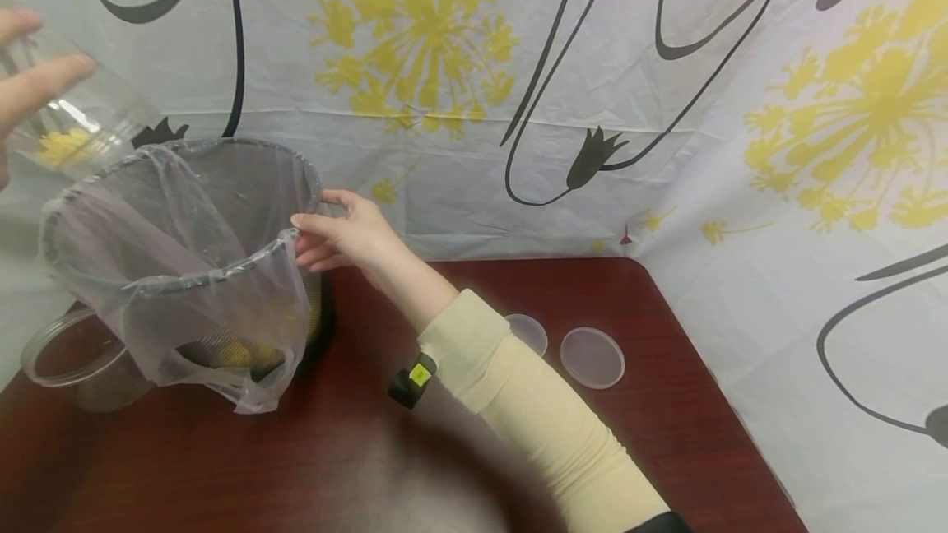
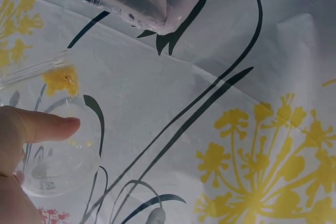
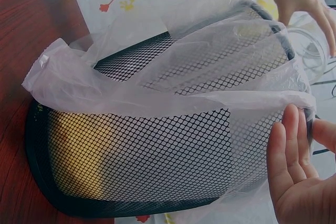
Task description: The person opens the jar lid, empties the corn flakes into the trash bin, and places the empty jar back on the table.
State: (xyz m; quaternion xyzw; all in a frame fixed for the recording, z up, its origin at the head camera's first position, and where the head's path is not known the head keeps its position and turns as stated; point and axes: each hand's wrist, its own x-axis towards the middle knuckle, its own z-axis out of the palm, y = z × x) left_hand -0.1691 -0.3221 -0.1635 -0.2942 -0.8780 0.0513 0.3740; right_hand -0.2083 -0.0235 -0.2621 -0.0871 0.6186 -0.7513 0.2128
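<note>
At the left edge of the head view, my left hand (image 1: 40,89) grips a clear plastic container (image 2: 63,169), tilted over the left rim of a mesh wastebasket (image 3: 157,156). A yellow lump (image 2: 61,81) clings inside the container near its mouth, with small yellow bits on the wall. A translucent bag (image 1: 222,311) lines the wastebasket and hangs over its rim. My right hand (image 1: 351,233) pinches the right side of that rim, thumb on one side and fingers on the other. Something yellow shows through the mesh near the base in the right wrist view.
A second clear container (image 1: 111,381) stands on the dark red table (image 1: 355,451), left of the wastebasket. Two round translucent lids (image 1: 592,358) lie at the right, one partly behind my sleeve. A flower-patterned sheet (image 1: 444,187) hangs behind and along the right.
</note>
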